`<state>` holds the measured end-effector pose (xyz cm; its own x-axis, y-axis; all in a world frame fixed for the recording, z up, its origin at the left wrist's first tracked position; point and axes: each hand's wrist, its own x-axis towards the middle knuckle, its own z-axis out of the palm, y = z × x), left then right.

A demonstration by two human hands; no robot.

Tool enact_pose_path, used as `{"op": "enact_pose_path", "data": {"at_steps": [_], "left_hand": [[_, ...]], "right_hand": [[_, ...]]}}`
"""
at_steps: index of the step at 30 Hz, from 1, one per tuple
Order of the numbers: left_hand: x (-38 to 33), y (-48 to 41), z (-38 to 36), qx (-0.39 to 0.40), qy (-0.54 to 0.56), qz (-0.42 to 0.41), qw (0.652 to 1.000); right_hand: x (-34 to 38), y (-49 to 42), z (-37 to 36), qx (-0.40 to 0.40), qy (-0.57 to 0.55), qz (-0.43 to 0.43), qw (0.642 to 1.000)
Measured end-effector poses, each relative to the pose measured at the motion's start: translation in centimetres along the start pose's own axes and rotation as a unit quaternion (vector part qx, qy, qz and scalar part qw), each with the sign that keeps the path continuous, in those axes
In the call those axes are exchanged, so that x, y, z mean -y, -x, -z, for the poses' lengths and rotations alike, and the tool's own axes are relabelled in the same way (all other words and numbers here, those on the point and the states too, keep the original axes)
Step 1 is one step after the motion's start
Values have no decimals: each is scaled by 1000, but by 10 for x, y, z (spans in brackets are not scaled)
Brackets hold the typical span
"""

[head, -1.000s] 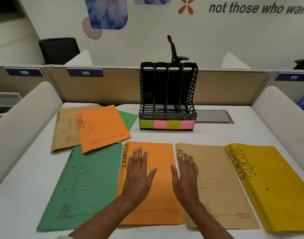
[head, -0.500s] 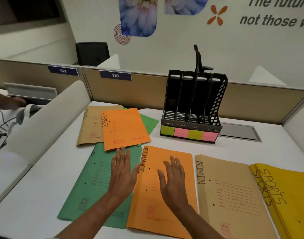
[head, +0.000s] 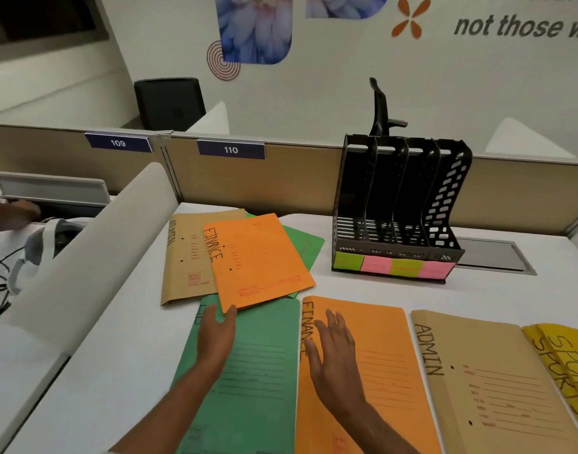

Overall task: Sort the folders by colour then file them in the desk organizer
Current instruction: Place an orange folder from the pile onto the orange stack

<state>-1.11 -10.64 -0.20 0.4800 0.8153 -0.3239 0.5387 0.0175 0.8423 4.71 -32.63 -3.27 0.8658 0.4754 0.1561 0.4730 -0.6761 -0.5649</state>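
Observation:
A black desk organizer (head: pixel 399 204) with four slots and pink and green sticky labels stands at the back of the desk. To its left lies a loose pile: an orange FINANCE folder (head: pixel 258 257) on a tan ADMIN folder (head: pixel 182 257) and a green folder (head: pixel 308 247). Along the front lie a green folder (head: pixel 261 371), an orange FINANCE folder (head: pixel 382 371), a tan ADMIN folder (head: pixel 497 371) and yellow SPORTS folders (head: pixel 572 352). My left hand (head: pixel 215 332) pinches the near corner of the pile's orange folder, fingertips hidden under it. My right hand (head: pixel 333 352) rests flat on the front orange folder.
A white curved divider (head: pixel 84 257) borders the desk's left side, and beyond it are cables and another person's hand (head: pixel 12 214). A tan partition (head: pixel 281 181) runs behind the desk. A grey cable hatch (head: pixel 490 253) sits right of the organizer.
My view swung left. My left hand slid forward off the front green folder to the pile's orange folder and took its corner. My right hand stayed on the front orange folder.

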Motion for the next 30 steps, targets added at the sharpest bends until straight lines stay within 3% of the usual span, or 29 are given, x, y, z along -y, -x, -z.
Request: {"op": "enact_pose_path", "data": {"at_steps": [3,8,16,21,30], "left_hand": [[3,-32,4,-3,82,102,991],[7,-66,7,41,205,193,959],[0,-86,-1,82,251,218,940],[-6,-93,0,88,247,212,941],[-5,-90,27,136,334,184,914]], "right_hand": [[12,-9,-16,9,-3,-10,1000],[27,-20,-34,19,-2,-21,1000],[38,-33,-49,55,-9,-42,998],[47,-41,-50,55,-82,-80,992],[54,-77,-36,-47,-250,-190,948]]}}
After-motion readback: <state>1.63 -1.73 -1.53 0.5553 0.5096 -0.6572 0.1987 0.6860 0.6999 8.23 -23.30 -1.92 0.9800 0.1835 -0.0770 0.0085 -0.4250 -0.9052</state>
